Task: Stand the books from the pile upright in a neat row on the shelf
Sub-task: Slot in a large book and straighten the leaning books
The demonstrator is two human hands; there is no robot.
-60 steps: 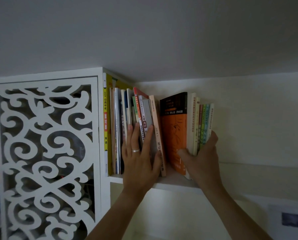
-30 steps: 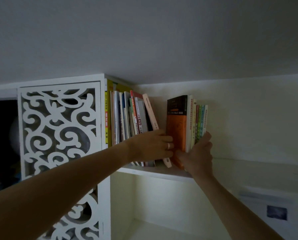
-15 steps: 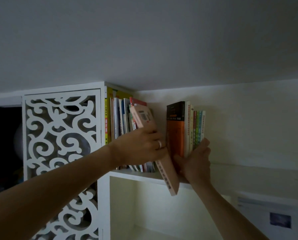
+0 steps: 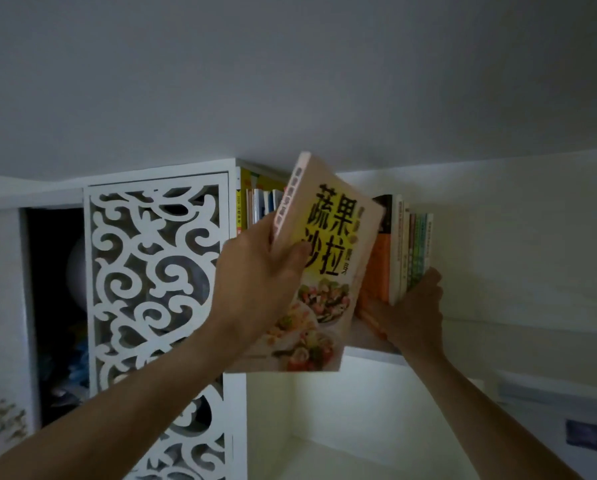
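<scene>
At frame centre, a tilted cookbook [image 4: 328, 265] is gripped by the left hand [image 4: 259, 289] before the shelf [image 4: 369, 353]. The upright books [image 4: 407, 251] at right are gripped by the right hand [image 4: 411, 313].

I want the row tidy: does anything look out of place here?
Yes. The salad cookbook is off the shelf, tilted in the left hand, in front of the row. The right hand holds the orange book group upright.
</scene>
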